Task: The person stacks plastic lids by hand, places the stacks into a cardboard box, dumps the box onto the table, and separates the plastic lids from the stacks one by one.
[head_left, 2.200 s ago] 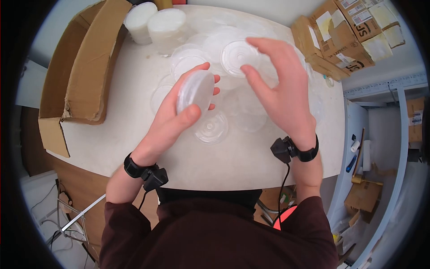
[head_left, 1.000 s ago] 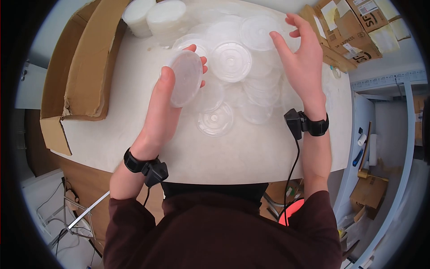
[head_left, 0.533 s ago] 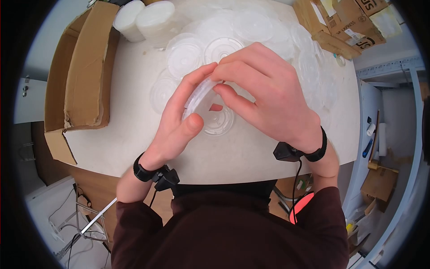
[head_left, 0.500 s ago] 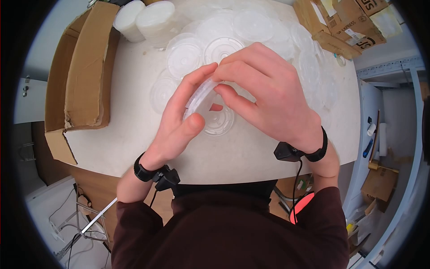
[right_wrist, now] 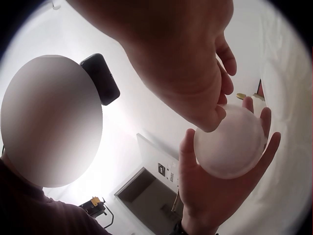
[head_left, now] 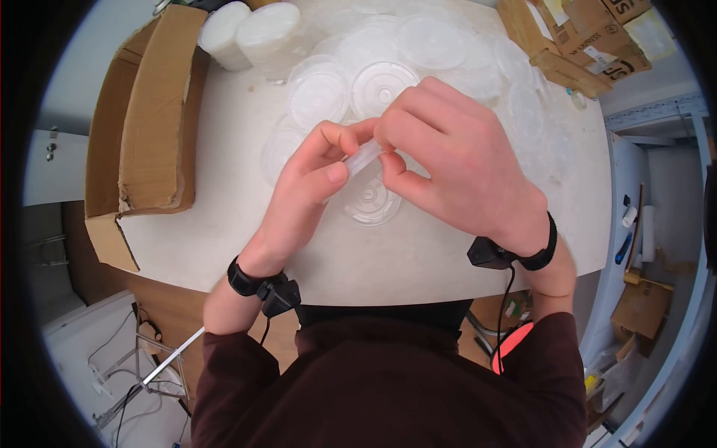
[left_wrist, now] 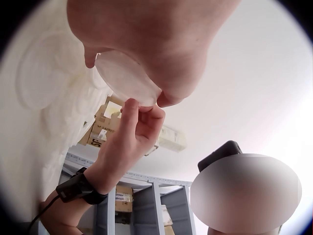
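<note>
Above the table, the left hand holds a round translucent lid tilted nearly edge-on, its thumb and fingers round the rim. The right hand pinches the upper right edge of that lid between thumb and fingertips. In the right wrist view the lid faces the camera, lying in the left hand; the left wrist view has its lower edge at the right hand's fingertips. Whether it is one lid or several together, I cannot tell. A loose ribbed lid lies flat just beneath the hands.
Many clear lids are spread over the back and right of the white table. Two stacks of lids stand at the back left beside a long open cardboard box. More cardboard boxes stand at the back right.
From apart a second ago, the right hand has come to the lid in the left hand. Since half a second ago the lid has turned more edge-on and the left fingers have bent further.
</note>
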Motion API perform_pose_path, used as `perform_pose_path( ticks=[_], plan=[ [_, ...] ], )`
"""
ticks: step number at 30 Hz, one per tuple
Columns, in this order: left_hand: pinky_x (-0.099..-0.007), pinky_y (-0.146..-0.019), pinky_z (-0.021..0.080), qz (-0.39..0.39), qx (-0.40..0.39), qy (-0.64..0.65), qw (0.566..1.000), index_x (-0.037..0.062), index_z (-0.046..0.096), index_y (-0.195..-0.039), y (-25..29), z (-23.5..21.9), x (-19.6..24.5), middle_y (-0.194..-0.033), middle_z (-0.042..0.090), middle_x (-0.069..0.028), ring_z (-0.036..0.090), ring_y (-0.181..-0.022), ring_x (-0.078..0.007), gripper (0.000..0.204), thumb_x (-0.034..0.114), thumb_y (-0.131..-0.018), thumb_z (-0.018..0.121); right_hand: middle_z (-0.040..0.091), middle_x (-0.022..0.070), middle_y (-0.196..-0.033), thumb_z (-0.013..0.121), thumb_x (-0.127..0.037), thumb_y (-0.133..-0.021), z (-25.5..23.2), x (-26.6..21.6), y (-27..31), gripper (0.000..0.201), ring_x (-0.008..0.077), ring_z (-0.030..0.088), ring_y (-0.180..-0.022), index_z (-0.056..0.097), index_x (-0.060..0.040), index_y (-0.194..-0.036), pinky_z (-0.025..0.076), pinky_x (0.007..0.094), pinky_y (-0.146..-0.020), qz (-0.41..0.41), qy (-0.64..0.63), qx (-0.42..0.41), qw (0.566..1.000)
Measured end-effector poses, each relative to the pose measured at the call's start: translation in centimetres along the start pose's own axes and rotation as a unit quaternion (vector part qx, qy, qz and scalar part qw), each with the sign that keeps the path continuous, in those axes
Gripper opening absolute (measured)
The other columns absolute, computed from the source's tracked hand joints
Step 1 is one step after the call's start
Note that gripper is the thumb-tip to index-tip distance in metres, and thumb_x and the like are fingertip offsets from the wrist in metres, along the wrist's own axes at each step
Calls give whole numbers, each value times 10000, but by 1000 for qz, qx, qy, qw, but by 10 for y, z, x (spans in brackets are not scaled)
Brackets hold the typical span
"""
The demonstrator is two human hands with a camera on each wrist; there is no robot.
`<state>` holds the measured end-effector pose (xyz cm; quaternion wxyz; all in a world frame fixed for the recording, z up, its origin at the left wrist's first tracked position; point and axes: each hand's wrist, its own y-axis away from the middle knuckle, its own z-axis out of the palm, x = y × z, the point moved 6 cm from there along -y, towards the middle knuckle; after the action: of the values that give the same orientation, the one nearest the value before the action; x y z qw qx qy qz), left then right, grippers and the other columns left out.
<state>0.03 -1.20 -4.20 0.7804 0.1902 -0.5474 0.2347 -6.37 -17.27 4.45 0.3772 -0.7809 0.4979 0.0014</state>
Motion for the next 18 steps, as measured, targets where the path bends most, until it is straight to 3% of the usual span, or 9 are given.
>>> perform_pose_path(
  ticks=[2, 5, 9, 15, 18],
  plan=[
    [-452, -1265, 328, 6, 14, -14, 1000, 107, 561, -1146, 0, -2, 1, -1588, 590, -162, 506, -1467, -254, 240, 324, -1065, 622, 604, 40, -872, 786, 60, -737, 1, -1, 1, 257, 253, 584, -775, 649, -80, -902, 497, 381, -639, -14, 28, -1, 1000],
    [-441, -1249, 345, -8, 44, -27, 999, 115, 579, -1075, 0, -7, 1, -1541, 621, -143, 525, -1433, -246, 87, 195, -1040, 574, 608, 42, -877, 788, 60, -735, 3, -2, 1, 252, 250, 586, -770, 653, -76, -899, 495, 375, -631, -33, 36, 9, 999],
    [-430, -1249, 344, -22, 38, -6, 999, 119, 587, -1040, 0, -6, 4, -1505, 636, -122, 527, -1439, -241, 66, 183, -1039, 568, 605, 45, -876, 788, 61, -741, 2, -6, 3, 247, 248, 588, -768, 660, -75, -902, 497, 370, -633, -43, 28, 9, 999],
    [-409, -1180, 387, -27, 18, 38, 999, 119, 588, -1012, -2, -11, 4, -1470, 651, -106, 565, -1323, -222, 74, 190, -1031, 579, 612, 46, -902, 776, 71, -749, -4, -11, 3, 247, 245, 597, -791, 662, -78, -909, 503, 367, -647, -43, 24, 9, 999],
    [-391, -1140, 404, -40, 50, 55, 996, 118, 579, -1032, -3, -15, 3, -1406, 669, -78, 573, -1261, -202, 92, 209, -1045, 578, 618, 45, -918, 771, 67, -740, -8, -12, 3, 261, 258, 598, -800, 655, -80, -921, 509, 378, -659, -29, 7, -27, 999]
  ],
)
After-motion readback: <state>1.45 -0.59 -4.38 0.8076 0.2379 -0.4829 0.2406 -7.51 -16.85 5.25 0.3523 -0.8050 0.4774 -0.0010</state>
